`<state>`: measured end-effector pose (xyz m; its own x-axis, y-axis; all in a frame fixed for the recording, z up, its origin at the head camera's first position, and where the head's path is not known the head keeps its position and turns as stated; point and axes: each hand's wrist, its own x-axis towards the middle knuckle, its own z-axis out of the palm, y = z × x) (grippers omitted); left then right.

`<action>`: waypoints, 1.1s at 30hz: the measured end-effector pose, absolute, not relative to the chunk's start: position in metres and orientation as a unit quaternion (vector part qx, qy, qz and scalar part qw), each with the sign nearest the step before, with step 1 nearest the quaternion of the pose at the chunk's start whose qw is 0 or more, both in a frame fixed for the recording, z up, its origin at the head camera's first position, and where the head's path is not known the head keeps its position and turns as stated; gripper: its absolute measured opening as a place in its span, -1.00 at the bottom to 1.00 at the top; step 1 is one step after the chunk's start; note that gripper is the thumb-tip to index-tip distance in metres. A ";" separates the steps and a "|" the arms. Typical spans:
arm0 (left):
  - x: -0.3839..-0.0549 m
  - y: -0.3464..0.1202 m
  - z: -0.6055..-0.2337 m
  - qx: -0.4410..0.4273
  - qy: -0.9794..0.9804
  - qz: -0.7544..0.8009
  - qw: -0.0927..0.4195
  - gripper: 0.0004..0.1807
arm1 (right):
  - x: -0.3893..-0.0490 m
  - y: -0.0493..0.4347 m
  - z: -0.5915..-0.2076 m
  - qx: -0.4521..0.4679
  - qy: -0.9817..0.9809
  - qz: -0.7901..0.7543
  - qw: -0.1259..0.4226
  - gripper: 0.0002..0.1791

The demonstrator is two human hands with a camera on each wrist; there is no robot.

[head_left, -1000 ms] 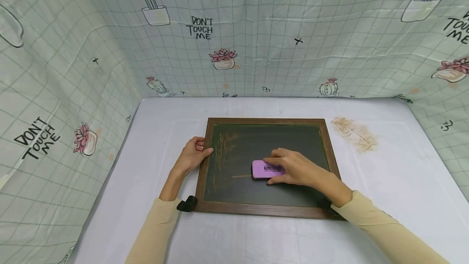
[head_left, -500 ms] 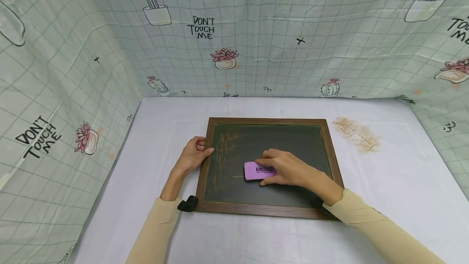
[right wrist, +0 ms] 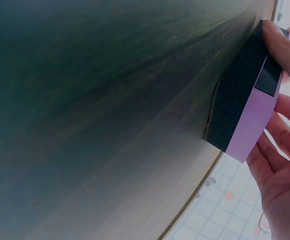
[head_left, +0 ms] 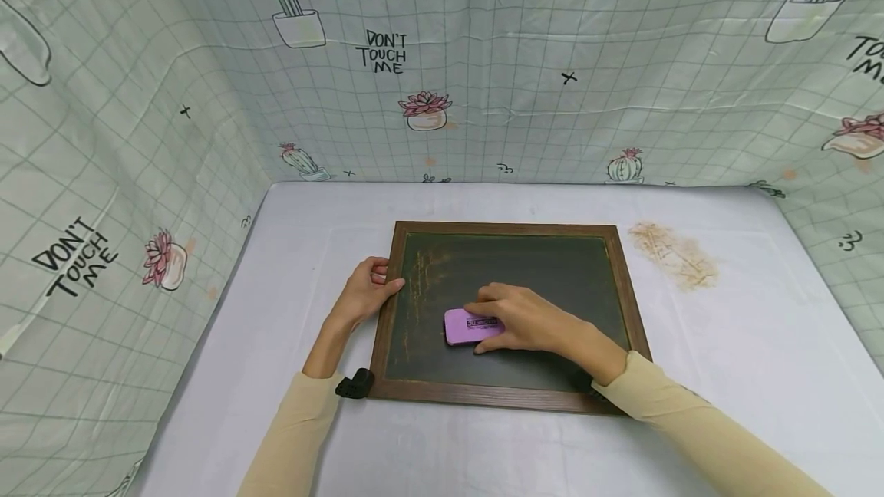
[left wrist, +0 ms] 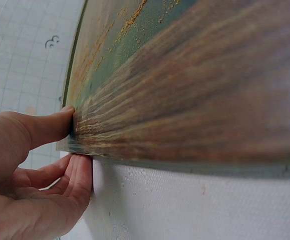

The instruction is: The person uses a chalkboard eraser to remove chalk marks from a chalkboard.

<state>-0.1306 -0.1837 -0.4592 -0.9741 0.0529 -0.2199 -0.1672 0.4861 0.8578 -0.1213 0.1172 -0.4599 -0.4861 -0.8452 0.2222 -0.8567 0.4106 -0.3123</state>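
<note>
A chalkboard point(head_left: 511, 267) in a brown wooden frame lies flat on the white table. Streaks of orange-yellow chalk point(head_left: 417, 282) mark its left part. My left hand point(head_left: 362, 294) pinches the left side of the frame, thumb on top and fingers at the outer edge, as the left wrist view shows. Over the middle of the board my right hand point(head_left: 521, 317) grips a purple board eraser point(head_left: 464, 326) between thumb and fingers. In the right wrist view the dark felt side of the eraser point(right wrist: 237, 90) faces the board surface and touches it.
A brownish smear of dust point(head_left: 673, 255) stains the tablecloth right of the board. A black wrist camera point(head_left: 355, 383) sits at the board's lower left corner. Cloth walls point(head_left: 497, 129) with a grid and cactus print enclose the table at the back and sides.
My right hand has slid the eraser leftward across the board. A short horizontal chalk line left of it is no longer visible. My left hand keeps its place on the frame.
</note>
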 end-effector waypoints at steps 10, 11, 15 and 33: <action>-0.131 -0.185 -0.460 -0.038 0.856 0.504 0.110 -0.40 | -0.120 0.100 -0.458 0.526 -0.828 0.195 0.008 -0.36; -0.131 -0.185 -0.461 -0.039 0.856 0.504 0.110 -0.40 | -0.120 0.098 -0.458 0.528 -0.826 0.194 0.007 -0.36; -0.131 -0.185 -0.462 -0.042 0.856 0.503 0.112 -0.40 | -0.120 0.093 -0.457 0.536 -0.822 0.193 0.005 -0.36; -0.134 -0.184 -0.462 -0.040 0.859 0.499 0.110 -0.40 | -0.119 0.102 -0.453 0.536 -0.827 0.171 -0.003 -0.36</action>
